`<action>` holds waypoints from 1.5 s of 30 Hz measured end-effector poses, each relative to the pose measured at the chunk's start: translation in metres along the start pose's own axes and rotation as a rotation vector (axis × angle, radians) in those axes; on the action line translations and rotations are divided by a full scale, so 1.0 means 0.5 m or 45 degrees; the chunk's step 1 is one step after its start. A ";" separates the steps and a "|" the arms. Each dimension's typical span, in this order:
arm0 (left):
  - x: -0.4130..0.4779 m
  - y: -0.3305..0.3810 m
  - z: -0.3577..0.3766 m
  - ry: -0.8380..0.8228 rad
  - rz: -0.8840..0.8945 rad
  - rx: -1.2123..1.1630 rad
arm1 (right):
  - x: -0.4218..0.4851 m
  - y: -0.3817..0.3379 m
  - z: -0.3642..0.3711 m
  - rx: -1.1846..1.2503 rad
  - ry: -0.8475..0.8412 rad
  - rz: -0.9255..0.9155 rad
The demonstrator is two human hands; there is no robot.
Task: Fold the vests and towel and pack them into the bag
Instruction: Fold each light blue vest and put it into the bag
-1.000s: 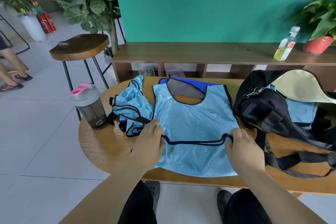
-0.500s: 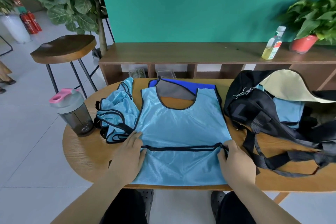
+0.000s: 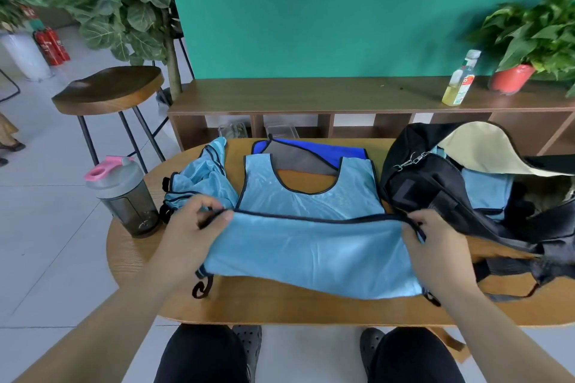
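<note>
A light blue vest with dark trim lies spread in the middle of the wooden table. My left hand pinches its folded hem at the left corner and my right hand pinches it at the right corner, holding the lower half lifted off the table. A crumpled second light blue vest lies to the left. A blue and grey towel lies behind the vest. The open black bag sits at the right with a folded light blue vest inside.
A shaker bottle with a pink cap stands at the table's left edge. A wooden stool is beyond it. A low wooden shelf behind the table carries a bottle and a potted plant. Bag straps trail over the table's right side.
Both hands have gone from resting on the vest's trimmed edge to pinching its corners and raising the lower half up off the table, toward the neckline.
</note>
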State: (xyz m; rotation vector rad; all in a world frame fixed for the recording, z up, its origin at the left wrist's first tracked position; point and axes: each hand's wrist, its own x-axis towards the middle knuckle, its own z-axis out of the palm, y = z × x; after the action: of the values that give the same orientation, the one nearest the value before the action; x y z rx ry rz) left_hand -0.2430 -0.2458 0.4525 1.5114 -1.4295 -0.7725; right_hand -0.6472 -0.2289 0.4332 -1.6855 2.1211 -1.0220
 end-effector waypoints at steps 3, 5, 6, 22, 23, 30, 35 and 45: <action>0.076 0.041 0.006 0.138 -0.053 -0.069 | 0.081 -0.032 -0.006 0.282 0.016 0.110; 0.125 0.044 0.029 0.213 -0.079 -0.074 | 0.137 -0.038 0.014 0.473 0.016 0.213; 0.145 0.034 0.044 0.218 -0.102 -0.057 | 0.161 -0.034 0.030 0.505 0.003 0.253; 0.019 -0.182 0.146 0.024 0.126 0.540 | 0.042 0.082 0.166 -0.113 -0.131 -0.020; 0.009 -0.180 0.142 0.040 0.126 0.522 | 0.034 0.083 0.161 -0.102 -0.114 -0.039; -0.066 -0.168 0.132 0.169 0.074 0.432 | -0.008 0.088 0.131 -0.033 -0.114 -0.052; -0.082 -0.135 0.102 0.235 0.138 0.351 | -0.006 0.071 0.094 -0.072 -0.045 -0.088; 0.186 -0.034 0.071 0.274 0.142 0.308 | 0.207 -0.059 0.121 -0.214 -0.029 -0.006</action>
State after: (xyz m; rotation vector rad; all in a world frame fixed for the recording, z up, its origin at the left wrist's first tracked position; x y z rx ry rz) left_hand -0.2544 -0.3446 0.4350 1.6260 -1.4678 -0.3661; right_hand -0.6211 -0.3496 0.4319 -1.7681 2.2451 -0.8415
